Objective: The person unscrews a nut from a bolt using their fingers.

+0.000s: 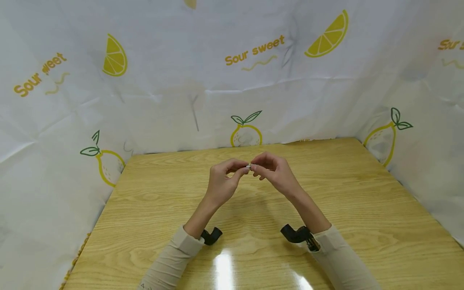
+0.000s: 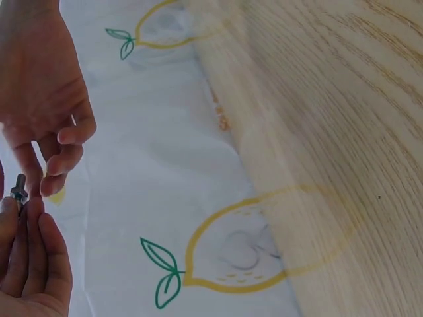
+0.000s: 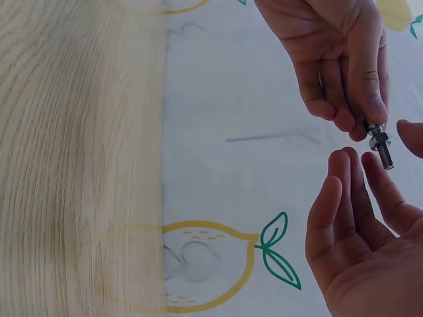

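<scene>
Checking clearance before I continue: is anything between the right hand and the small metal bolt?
Nothing visible stands between the right hand and the small metal bolt. The left hand pinches one end, while the threaded end is uncovered and faces the right hand.

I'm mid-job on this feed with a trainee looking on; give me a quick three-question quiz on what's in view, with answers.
1. True or false: the left hand pinches the metal bolt.
2. Which way does the bolt's threaded end point?
(a) straight down at the table
(b) toward the right hand
(c) toward the left palm
3. Fill in the missing word: the lettering on the white backdrop reads "Sour ____".

Key: 1. True. 2. (b). 3. sweet.
</scene>
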Available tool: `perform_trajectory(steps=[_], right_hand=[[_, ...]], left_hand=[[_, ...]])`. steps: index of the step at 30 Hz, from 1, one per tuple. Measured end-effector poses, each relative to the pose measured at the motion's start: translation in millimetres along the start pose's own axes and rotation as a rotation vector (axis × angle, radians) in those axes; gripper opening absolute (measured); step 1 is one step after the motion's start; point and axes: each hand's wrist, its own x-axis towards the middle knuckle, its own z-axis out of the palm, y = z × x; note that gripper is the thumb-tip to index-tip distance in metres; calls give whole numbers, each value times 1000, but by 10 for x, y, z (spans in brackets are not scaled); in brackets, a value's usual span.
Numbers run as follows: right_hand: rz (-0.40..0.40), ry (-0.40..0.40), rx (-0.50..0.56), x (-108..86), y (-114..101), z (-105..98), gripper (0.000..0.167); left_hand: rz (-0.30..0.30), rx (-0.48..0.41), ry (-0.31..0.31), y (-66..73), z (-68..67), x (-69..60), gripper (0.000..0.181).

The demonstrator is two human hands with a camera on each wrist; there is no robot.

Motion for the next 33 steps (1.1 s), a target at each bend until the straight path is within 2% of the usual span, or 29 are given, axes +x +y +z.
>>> perform_trajectory(steps=[4,12,21,25,33], right_hand=[[30,-5,-24,6,-6,-3,18],[-8,26,-11,-2,-4,-11,17],[-2,4,44,5,11,8,20],[6,-3,24,8,17,9,18],[-11,32,7,-10,-10,13,17]], left_hand=[[3,-4,2,-4,6,-1,10],[3,-4,-7,-12,9,2,10],[-2,-1,2,-7,5,-6,10],[0,2,4,1,0,-10,10],[-6,-3,-10,-11,0,-13,9]])
